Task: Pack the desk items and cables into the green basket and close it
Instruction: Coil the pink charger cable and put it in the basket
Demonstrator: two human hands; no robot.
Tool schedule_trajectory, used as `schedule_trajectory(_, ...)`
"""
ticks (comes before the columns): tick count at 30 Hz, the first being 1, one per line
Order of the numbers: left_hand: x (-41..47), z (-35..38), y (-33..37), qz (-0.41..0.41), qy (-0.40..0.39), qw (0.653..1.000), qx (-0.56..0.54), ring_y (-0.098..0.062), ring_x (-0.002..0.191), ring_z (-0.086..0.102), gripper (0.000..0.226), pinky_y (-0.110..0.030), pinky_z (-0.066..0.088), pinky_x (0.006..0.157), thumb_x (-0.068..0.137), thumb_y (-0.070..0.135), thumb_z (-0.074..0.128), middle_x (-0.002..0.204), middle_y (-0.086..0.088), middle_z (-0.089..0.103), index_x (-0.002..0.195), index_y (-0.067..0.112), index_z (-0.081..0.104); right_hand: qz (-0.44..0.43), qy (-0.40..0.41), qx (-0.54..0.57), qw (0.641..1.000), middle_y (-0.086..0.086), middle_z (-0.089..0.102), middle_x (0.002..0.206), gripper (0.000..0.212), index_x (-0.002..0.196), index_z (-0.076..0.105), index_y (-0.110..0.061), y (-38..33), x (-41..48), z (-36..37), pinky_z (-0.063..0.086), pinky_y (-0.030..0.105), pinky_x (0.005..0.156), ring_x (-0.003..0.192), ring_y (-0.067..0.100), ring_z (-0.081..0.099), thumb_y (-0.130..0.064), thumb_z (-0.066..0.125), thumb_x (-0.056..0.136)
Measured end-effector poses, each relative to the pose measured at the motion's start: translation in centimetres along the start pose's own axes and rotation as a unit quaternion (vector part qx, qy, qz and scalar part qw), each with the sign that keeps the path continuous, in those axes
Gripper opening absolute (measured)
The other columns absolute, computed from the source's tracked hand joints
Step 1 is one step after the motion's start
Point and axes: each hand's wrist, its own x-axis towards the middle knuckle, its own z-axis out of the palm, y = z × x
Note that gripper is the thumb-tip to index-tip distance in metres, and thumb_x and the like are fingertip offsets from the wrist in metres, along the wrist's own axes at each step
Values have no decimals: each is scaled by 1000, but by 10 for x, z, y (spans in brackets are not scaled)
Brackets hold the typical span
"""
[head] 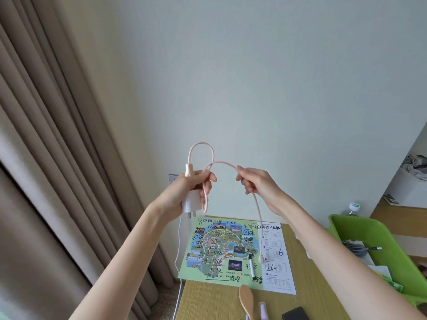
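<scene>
Handling: pink cable (225, 163) is judged light, limp and braided, so not slippery, but loops are expected to spring open if let go. It is best taken at the loop crossing and by the rigid charger block (190, 200). Block and loops are gripped in the left hand (184, 192). The run is pinched by the right hand (256, 183). Both are raised above the desk (312, 292). The free connector (261, 259) is hung over the map sheet (231, 248). The green basket (360, 227) is sited lower right, well apart.
</scene>
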Motion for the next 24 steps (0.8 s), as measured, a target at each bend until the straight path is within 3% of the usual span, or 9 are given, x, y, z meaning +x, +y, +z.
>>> schedule_trajectory(2, 0, -4, 4, 19, 23, 999, -30, -12, 51, 48, 29, -23, 45, 51, 99, 30, 49, 69, -1, 57, 88, 14, 71, -4, 22, -19, 1000, -11, 41, 58, 34, 76, 64, -14, 9, -2, -3, 41, 27, 69, 56, 9, 40, -39, 53, 97)
schedule_trajectory(5, 0, -1, 6, 12, 60, 998, 16, -15, 52, 48, 29, -20, 44, 50, 98, 33, 52, 71, -6, 53, 99, 15, 75, -28, 40, -39, 998, -8, 40, 65, 34, 76, 62, -15, 10, -5, 2, 42, 27, 70, 59, 9, 39, -34, 48, 101)
schedule_trajectory(10, 2, 20, 3, 18, 88, 995, 46, -12, 55, 48, 25, -20, 45, 49, 96, 31, 57, 71, -3, 48, 112, 20, 73, -50, -8, 2, 999, -6, 38, 56, 37, 76, 60, -11, -9, -12, 19, 37, 24, 56, 49, 11, 36, -29, 43, 103)
schedule_trajectory(12, 2, 30, 3, 28, 99, 994, 47, -11, 58, 47, 24, -21, 46, 52, 95, 30, 59, 73, -4, 48, 106, 13, 72, -52, -36, 17, 998, -2, 39, 55, 37, 76, 60, -10, -16, -15, 24, 38, 23, 52, 48, 13, 37, -30, 45, 102)
schedule_trajectory(16, 2, 48, 5, 67, 108, 989, 75, -12, 58, 47, 27, -21, 45, 50, 96, 25, 59, 63, 1, 52, 75, 9, 61, -42, -40, 49, 997, 3, 43, 54, 37, 72, 61, -11, -25, -19, 27, 40, 24, 49, 46, 15, 40, -33, 51, 99)
schedule_trajectory(19, 4, 57, 5, 111, 147, 979, 92, -10, 54, 48, 25, -18, 43, 48, 96, 21, 59, 62, 0, 54, 88, -1, 67, -6, -31, 37, 999, 3, 49, 51, 43, 64, 61, -10, -29, -20, 23, 42, 26, 49, 44, 16, 44, -37, 52, 97)
schedule_trajectory(21, 5, 62, 6, 128, 170, 973, 92, -9, 53, 48, 21, -18, 42, 49, 96, 21, 59, 65, -2, 53, 96, 3, 70, 31, -26, 20, 999, 3, 53, 52, 49, 61, 62, -10, -30, -21, 19, 44, 25, 48, 44, 17, 48, -46, 54, 93)
schedule_trajectory(24, 6, 65, 9, 143, 187, 969, 77, -10, 53, 49, 16, -19, 43, 49, 95, 22, 60, 61, 1, 52, 86, 12, 69, 54, -27, 2, 998, 2, 52, 54, 53, 62, 62, -11, -29, -22, 17, 43, 25, 52, 46, 16, 46, -57, 56, 87)
